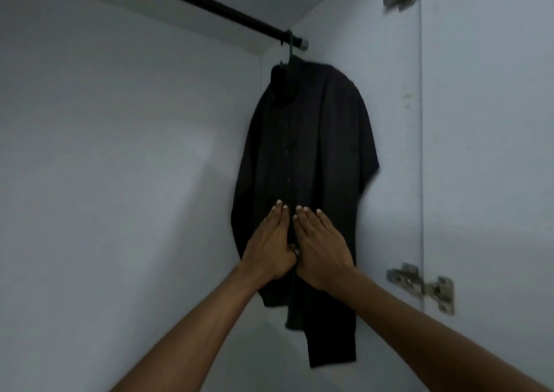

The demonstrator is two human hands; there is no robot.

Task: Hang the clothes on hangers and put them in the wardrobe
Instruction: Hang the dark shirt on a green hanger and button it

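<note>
text: none legible | labels/brands/nos.: none | signs: none

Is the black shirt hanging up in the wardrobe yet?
Yes, hanging. The black shirt is on a green hanger hooked over the rail, while the left hand and right hand press flat on it.

Black rail [209,3] ran across wardrobe top; green hanger [290,50] w/ black shirt [305,158] hung at rail's right end.
</note>
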